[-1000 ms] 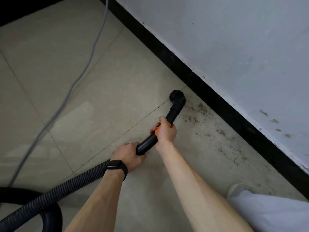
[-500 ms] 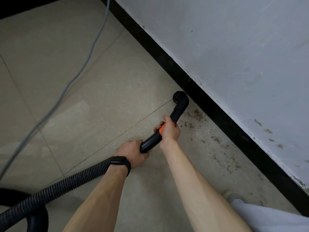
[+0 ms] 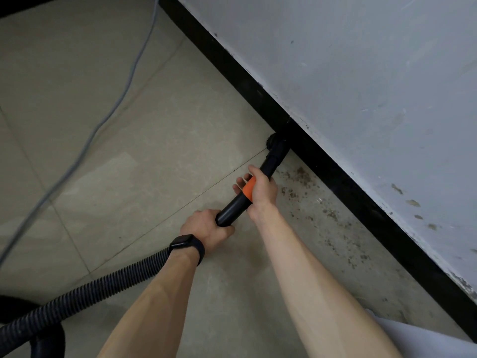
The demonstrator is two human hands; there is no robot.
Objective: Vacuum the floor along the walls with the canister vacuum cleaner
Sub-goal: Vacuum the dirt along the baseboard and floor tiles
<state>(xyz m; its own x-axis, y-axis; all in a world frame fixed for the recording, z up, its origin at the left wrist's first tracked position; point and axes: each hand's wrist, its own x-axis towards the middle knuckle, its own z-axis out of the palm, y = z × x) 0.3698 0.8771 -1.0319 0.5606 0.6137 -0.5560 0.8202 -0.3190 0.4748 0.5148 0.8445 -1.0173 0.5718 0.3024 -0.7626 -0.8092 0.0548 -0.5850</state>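
Seen from above, a person's two bare hands steer a canister vacuum's black wand (image 3: 232, 208) over beige floor tiles (image 3: 129, 177). The left hand (image 3: 206, 226), a smartwatch (image 3: 185, 244) on its wrist, wraps around the rear end where the ribbed hose (image 3: 103, 285) joins. The right hand (image 3: 260, 189) curls around the orange collar (image 3: 249, 188) further forward, likely to aim the tip. The round brush nozzle (image 3: 275, 146) sits against the black baseboard (image 3: 335, 174), beside brown specks of dirt (image 3: 302, 177) lying along the wall's foot. A grey cable (image 3: 124, 86) trails across the floor.
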